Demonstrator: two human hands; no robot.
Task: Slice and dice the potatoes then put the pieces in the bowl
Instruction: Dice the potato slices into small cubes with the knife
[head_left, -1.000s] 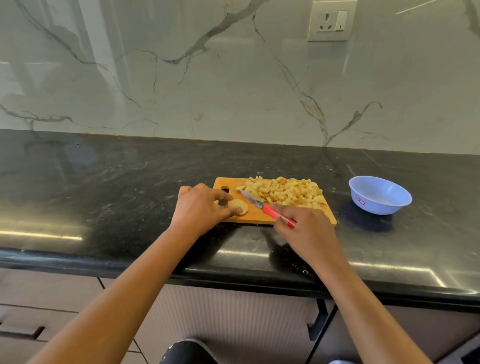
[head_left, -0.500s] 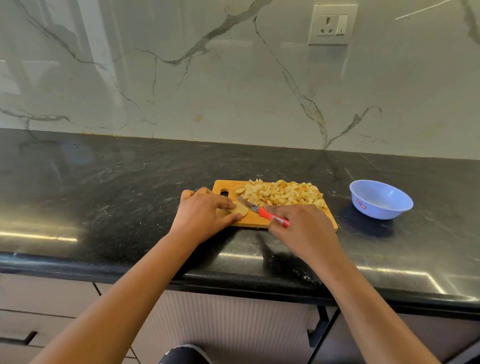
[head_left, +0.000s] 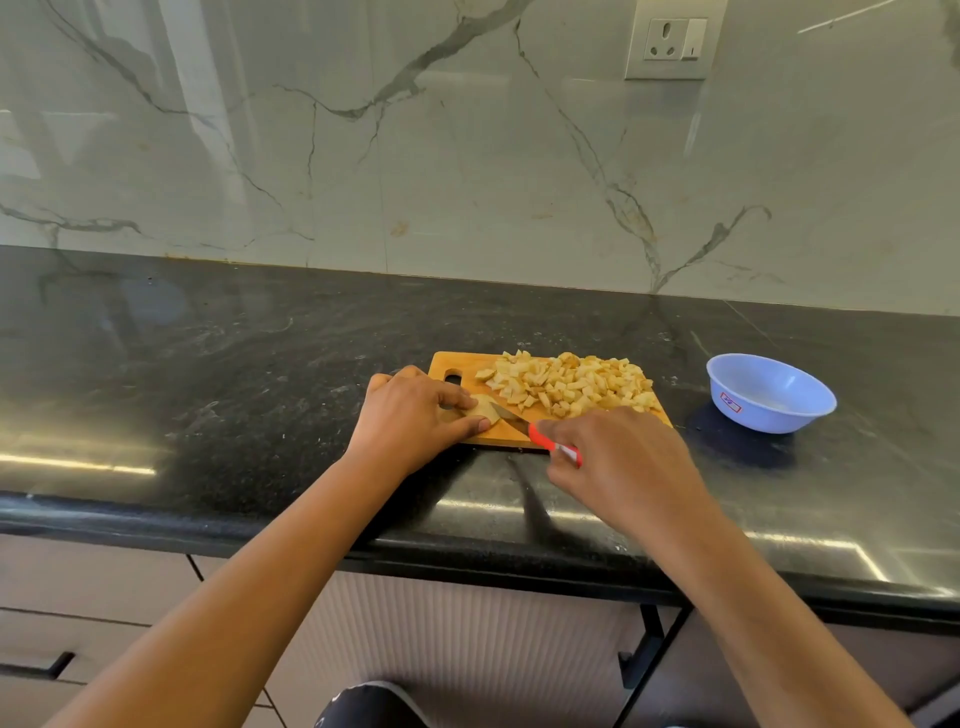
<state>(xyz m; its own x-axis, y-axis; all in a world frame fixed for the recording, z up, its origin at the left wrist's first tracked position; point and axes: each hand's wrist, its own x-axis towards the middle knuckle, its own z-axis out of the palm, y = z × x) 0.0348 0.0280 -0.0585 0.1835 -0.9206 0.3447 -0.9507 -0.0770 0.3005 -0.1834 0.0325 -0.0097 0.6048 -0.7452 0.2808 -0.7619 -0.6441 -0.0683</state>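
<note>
Vs 1 s back: left hand had closed in. Its fingers and thumb now pinched the last potato piece at the left end of the cutting board, where before the round slice lay mostly uncovered. The knife had slid left, blade tip now against the piece's right edge instead of pointing toward the pile. Right hand stayed curled around the red handle, knuckles up, over the board's near edge. Diced potato pile was unchanged on the right half of the board. Blue bowl stood on the black countertop in the same spot, right of the board and apart from it, no pieces visible inside. Writing: small red-and-white sticker on the bowl's wall, too small to read.
</note>
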